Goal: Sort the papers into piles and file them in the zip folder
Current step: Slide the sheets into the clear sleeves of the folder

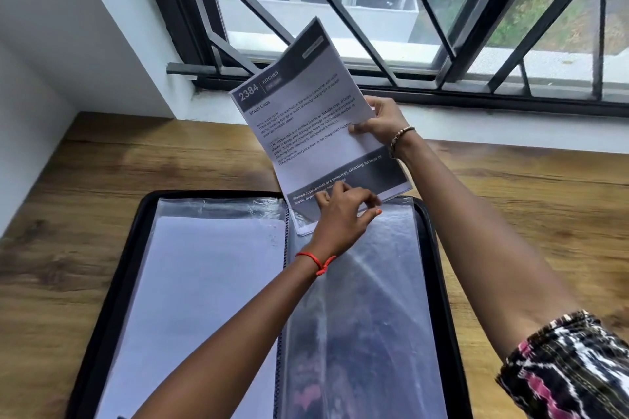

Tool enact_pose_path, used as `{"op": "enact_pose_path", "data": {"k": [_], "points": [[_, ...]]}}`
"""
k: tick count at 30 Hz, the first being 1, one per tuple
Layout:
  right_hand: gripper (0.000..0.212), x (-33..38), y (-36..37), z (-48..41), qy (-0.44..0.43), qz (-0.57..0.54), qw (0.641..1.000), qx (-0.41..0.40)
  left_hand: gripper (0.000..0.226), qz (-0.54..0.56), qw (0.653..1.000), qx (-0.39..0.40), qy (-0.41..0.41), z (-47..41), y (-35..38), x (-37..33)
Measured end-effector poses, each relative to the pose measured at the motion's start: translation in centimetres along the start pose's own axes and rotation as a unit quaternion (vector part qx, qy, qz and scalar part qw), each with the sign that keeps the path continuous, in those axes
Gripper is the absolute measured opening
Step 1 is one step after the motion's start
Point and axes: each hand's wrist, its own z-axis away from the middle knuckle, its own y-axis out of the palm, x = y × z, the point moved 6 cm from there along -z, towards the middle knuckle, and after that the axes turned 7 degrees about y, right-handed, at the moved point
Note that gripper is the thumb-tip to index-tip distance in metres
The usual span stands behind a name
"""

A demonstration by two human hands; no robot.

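A black zip folder (112, 269) lies open on the wooden table, its clear plastic sleeves showing. The left sleeve (218, 269) holds white paper. A thin stack of printed papers (313, 119), headed "2384 Kitchen, Wash Cups", stands tilted above the folder's far edge, its lower corner tucked into the top of the right sleeve (384, 299). My right hand (381, 120) grips the stack's right edge, thumb on the front. My left hand (343, 211) pinches the sleeve's top edge at the papers' bottom.
The wooden table (136, 160) runs along a white sill under a window with black metal grilles (340, 27). A white wall (68, 27) closes the left side. Bare wood shows on either side of the folder.
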Motion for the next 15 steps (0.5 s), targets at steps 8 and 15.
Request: {"op": "enact_pose_path", "data": {"k": [8,15], "points": [[0.047,-2.3,-0.6,1.2,0.057,-0.058,0.996,-0.031,0.011,-0.002,1.0,-0.006,-0.005,-1.2,1.6,-1.0],[0.044,-5.1,-1.5,2.3,0.103,-0.103,0.988,-0.043,0.012,-0.003,1.0,0.004,-0.017,-1.8,2.4,-0.7]]}}
